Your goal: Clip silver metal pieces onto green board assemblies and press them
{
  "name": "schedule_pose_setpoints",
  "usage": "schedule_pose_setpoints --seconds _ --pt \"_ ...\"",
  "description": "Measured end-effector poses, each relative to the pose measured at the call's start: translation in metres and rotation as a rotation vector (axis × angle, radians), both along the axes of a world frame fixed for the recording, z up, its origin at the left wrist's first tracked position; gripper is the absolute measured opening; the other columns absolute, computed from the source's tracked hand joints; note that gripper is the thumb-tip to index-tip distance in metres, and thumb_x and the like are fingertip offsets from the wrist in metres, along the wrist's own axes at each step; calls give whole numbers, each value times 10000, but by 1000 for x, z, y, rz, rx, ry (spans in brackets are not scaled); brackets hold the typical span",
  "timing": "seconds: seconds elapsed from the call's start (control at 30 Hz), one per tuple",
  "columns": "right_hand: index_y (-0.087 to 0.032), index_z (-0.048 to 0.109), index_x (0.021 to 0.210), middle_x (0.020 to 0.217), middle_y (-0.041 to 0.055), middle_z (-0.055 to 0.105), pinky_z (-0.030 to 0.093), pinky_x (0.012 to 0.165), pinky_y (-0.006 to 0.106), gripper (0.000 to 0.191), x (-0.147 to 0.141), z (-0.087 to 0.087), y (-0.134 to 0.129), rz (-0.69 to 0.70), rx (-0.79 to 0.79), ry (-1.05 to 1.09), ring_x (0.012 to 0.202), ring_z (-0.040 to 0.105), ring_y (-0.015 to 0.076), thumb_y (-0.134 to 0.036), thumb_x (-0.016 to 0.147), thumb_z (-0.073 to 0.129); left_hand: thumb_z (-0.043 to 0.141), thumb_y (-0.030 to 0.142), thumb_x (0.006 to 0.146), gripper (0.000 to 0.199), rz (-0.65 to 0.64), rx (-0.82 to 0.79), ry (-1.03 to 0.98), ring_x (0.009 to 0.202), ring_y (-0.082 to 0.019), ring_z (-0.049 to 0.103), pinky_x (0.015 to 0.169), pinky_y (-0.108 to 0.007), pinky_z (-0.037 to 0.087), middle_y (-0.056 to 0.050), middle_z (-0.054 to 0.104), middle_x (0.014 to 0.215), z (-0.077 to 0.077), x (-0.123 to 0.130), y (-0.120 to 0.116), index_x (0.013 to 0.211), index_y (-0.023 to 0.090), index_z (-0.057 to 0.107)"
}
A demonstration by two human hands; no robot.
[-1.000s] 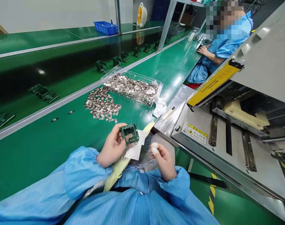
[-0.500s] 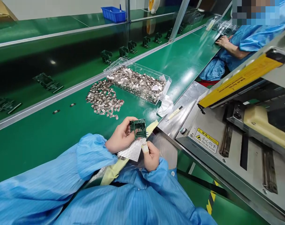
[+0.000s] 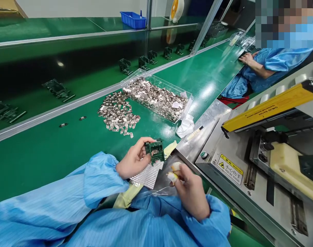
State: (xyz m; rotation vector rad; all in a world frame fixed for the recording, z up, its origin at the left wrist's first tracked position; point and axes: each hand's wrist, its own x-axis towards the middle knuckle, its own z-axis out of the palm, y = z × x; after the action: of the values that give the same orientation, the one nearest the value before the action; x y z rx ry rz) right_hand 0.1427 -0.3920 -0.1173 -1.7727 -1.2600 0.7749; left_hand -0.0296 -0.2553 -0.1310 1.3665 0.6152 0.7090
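Observation:
My left hand (image 3: 134, 159) is closed around a small dark-green plastic frame (image 3: 156, 151) with an open middle. Just below that frame lies a sheet of silvery ribbed pieces in rows (image 3: 147, 176), partly covered by my left fingers. My right hand (image 3: 191, 188) is to the right of the sheet, apart from it. White wraps cover its thumb and fingertip, which are curled close together in a pinch. Whatever may be between them is too small to make out. Yellow cloth (image 3: 128, 196) shows under the sheet.
A clear tray (image 3: 156, 94) full of small metal pieces stands beyond a loose pile of them (image 3: 119, 113). Right of me is a machine with a yellow bar (image 3: 269, 106) and a warning label. Several green frames (image 3: 57, 90) line the far belt. A co-worker (image 3: 261, 68) sits at right.
My right hand has moved right, away from the sheet and the green frame, its fingertips now showing. My left hand still holds the frame. The whole view has shifted slightly.

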Motion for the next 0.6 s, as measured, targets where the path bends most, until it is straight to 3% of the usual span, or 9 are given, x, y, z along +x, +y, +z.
schedule_pose_setpoints --seconds 0.07,0.17,0.37,0.5,0.6 --pt "-218 632 829 624 -27 668 492 506 233 5 -2 13 7 -98 86 109 516 644 154 -220 824 633 646 378 892 414 -9 11 -26 700 -130 624 652 -237 510 -33 642 870 0 -1 0 1232 192 503" --pt "-206 687 856 654 -12 694 525 524 231 62 -10 21 19 -129 196 203 544 661 152 -256 850 652 625 389 908 411 2 17 -62 713 -133 623 660 -242 508 -41 640 893 -2 -1 0 1244 194 490" --pt "-217 707 1021 864 40 739 560 735 299 176 -21 14 29 -138 293 -4 798 700 185 -207 916 566 592 387 928 411 34 15 -122 739 -147 627 690 -257 510 -39 633 871 -6 2 -2 1266 193 460" --pt "-202 699 905 1200 105 653 472 987 455 104 -35 8 43 -236 455 -84 1118 616 263 -198 857 607 574 359 940 365 57 34 -138 824 -148 617 748 -255 508 -41 620 933 -5 3 -5 1249 206 457" --pt "-184 684 852 1393 137 534 374 1076 535 80 -50 6 56 -265 436 -42 1285 504 315 -207 839 609 560 331 948 341 67 54 -132 858 -140 604 773 -246 497 -33 602 950 -3 3 -7 1249 217 448"
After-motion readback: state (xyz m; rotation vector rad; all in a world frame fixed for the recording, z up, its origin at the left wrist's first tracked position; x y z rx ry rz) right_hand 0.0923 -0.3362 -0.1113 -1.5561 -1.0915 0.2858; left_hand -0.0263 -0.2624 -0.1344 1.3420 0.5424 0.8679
